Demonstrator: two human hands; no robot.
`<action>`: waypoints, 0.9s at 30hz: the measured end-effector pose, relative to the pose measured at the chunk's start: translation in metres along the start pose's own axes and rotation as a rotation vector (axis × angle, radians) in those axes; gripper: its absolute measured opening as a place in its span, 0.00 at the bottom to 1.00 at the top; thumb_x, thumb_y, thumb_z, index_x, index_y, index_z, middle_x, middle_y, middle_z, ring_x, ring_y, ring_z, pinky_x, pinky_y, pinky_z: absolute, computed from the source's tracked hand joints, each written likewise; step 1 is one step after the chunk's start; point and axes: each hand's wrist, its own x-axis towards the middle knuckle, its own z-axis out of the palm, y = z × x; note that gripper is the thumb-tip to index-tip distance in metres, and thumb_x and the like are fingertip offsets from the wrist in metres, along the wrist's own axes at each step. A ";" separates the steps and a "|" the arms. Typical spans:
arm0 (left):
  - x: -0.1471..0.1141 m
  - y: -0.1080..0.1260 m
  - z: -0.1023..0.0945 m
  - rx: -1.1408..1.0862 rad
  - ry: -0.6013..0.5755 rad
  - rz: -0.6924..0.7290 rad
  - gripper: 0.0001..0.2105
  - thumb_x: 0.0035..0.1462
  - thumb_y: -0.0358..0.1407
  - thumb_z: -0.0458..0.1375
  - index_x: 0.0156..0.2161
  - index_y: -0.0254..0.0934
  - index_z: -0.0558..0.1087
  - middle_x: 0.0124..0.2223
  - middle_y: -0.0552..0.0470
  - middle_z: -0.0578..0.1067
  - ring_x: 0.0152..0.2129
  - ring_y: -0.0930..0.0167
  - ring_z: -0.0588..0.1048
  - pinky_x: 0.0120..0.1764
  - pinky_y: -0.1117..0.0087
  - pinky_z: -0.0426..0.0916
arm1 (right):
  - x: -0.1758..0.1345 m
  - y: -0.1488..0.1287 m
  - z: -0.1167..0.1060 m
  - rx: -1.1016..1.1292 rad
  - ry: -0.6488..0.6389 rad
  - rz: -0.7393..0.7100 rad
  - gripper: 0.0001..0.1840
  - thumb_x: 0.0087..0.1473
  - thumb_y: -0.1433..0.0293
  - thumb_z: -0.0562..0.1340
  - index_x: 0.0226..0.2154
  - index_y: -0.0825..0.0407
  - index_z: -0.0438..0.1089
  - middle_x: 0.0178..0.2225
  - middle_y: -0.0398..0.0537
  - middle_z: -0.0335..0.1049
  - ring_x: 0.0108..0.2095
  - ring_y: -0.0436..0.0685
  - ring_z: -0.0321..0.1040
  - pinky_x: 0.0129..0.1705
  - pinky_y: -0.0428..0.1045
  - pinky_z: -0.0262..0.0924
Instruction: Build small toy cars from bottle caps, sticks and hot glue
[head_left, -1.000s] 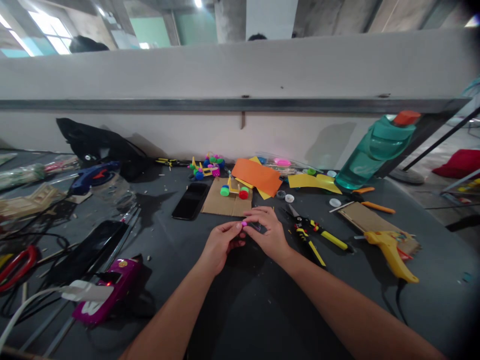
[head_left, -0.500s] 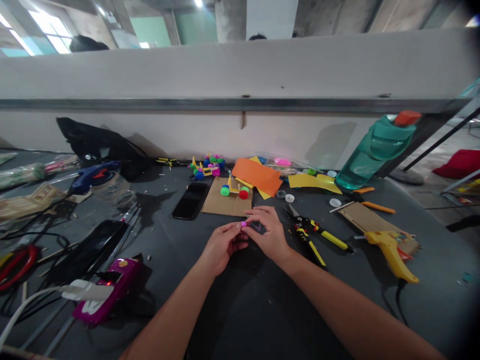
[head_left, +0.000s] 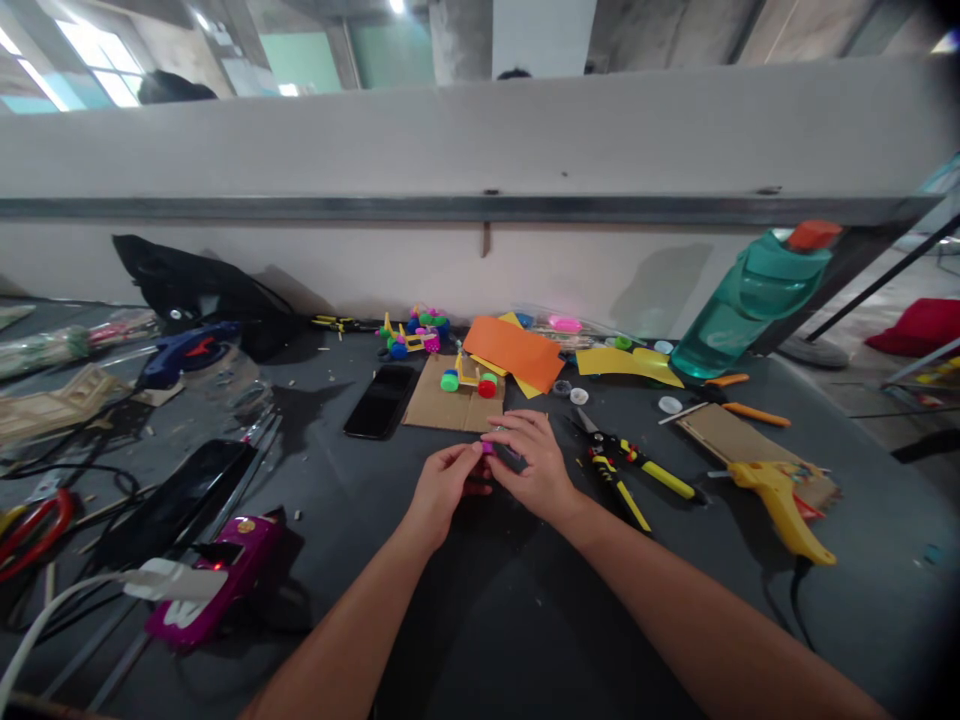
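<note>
Purple piece [head_left: 487,449], centre, nearer than cardboard [head_left: 435,411]: pinched by left hand [head_left: 441,488]; right hand [head_left: 535,462] touching, its grip unclear. Risk: tiny size, slight hold; it could slip and drop.

Two hands [head_left: 446,488] [head_left: 536,465], one purple piece [head_left: 487,449], one teal bottle [head_left: 739,315], one yellow glue gun [head_left: 777,505], one orange sheet [head_left: 514,350], one power strip [head_left: 244,560] and one black bag [head_left: 206,295] are pictured at one bench [head_left: 480,630].
</note>
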 end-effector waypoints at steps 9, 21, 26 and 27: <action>-0.001 0.005 -0.002 -0.067 -0.025 -0.045 0.15 0.43 0.43 0.65 0.30 0.30 0.76 0.27 0.47 0.74 0.24 0.72 0.71 0.26 0.72 0.69 | 0.001 0.000 0.001 0.044 0.007 0.054 0.06 0.49 0.70 0.62 0.34 0.46 0.72 0.41 0.46 0.73 0.47 0.59 0.63 0.49 0.59 0.59; 0.000 0.004 -0.004 -0.055 -0.035 -0.055 0.14 0.43 0.41 0.65 0.31 0.30 0.77 0.28 0.48 0.74 0.25 0.73 0.71 0.27 0.73 0.69 | 0.001 0.002 0.002 0.056 0.013 0.043 0.06 0.50 0.67 0.63 0.34 0.44 0.74 0.40 0.45 0.74 0.46 0.58 0.63 0.48 0.58 0.60; 0.000 0.004 -0.004 -0.062 -0.042 -0.056 0.13 0.44 0.41 0.65 0.30 0.31 0.76 0.28 0.49 0.75 0.25 0.74 0.71 0.27 0.73 0.69 | 0.001 0.003 0.002 0.056 0.010 0.037 0.07 0.49 0.66 0.64 0.35 0.43 0.74 0.40 0.44 0.74 0.46 0.59 0.63 0.48 0.59 0.59; 0.000 0.004 -0.004 -0.064 -0.044 -0.062 0.13 0.44 0.41 0.65 0.30 0.31 0.76 0.28 0.48 0.75 0.25 0.74 0.71 0.27 0.73 0.69 | 0.001 0.003 0.002 0.054 0.015 0.036 0.07 0.49 0.67 0.64 0.35 0.43 0.74 0.40 0.44 0.74 0.46 0.59 0.63 0.48 0.59 0.60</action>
